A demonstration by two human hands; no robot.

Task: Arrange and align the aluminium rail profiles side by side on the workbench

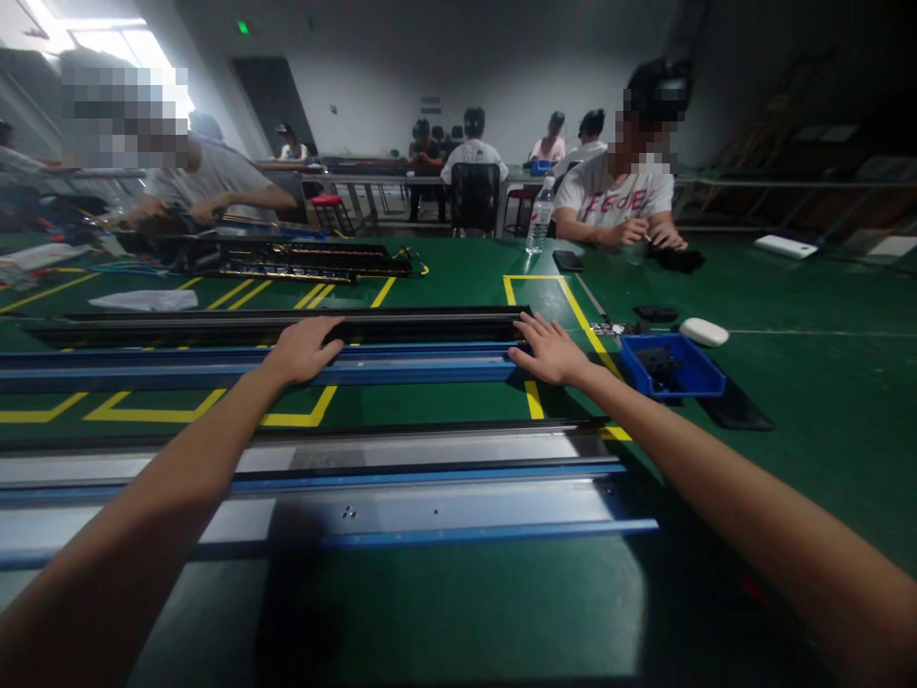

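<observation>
While my right grip (553, 352) splays wide over a slim black rail (422, 327), whether my left grip (299, 350) clasps it is unclear.

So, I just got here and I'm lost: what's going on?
A person's left hand and right hand lie over a black rail and a blue rail on the table, the right hand near their right ends. Paler rails lie closer in. To the right sits a blue tray holding black parts. Beyond it, a co-worker has both hands near a dark item.
</observation>
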